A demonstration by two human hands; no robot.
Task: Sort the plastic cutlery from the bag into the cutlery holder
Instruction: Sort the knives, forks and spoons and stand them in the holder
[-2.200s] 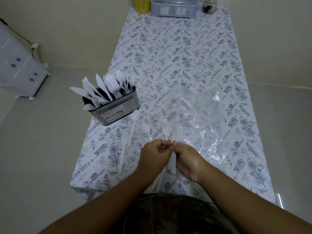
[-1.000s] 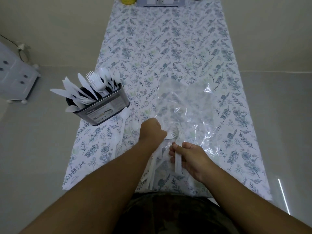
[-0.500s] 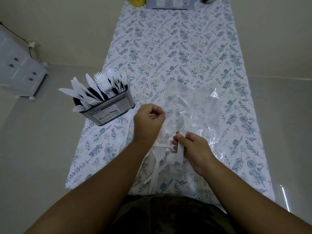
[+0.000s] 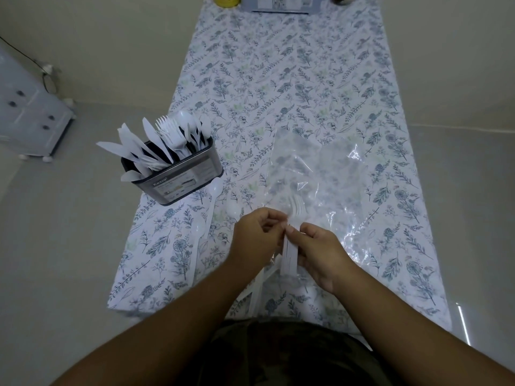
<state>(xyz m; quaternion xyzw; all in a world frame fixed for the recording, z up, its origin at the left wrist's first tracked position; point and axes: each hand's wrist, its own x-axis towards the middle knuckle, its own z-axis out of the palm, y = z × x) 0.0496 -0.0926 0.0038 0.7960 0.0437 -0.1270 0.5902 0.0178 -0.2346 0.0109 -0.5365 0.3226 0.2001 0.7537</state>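
My right hand point(image 4: 320, 253) grips a small bundle of white plastic forks point(image 4: 292, 240), tines pointing away from me. The fingertips of my left hand point(image 4: 257, 236) pinch the same bundle just below the tines. Both hands sit over the near end of the flat clear plastic bag point(image 4: 317, 176). The metal cutlery holder point(image 4: 181, 176) stands at the table's left edge, full of white knives, forks and spoons. Loose white spoons point(image 4: 214, 190) lie on the cloth between the holder and my left hand. More white handles point(image 4: 257, 285) lie under my wrists.
The table point(image 4: 292, 79) carries a floral cloth. At its far end stand a yellow cup point(image 4: 225, 0) and a grey box point(image 4: 278, 4). A white cabinet point(image 4: 28, 112) stands on the floor at the left. The table's left edge runs right beside the holder.
My left hand reached out toward the bag, then came back to the fork bundle. It now pinches the bundle again beside my right hand, which kept hold throughout.
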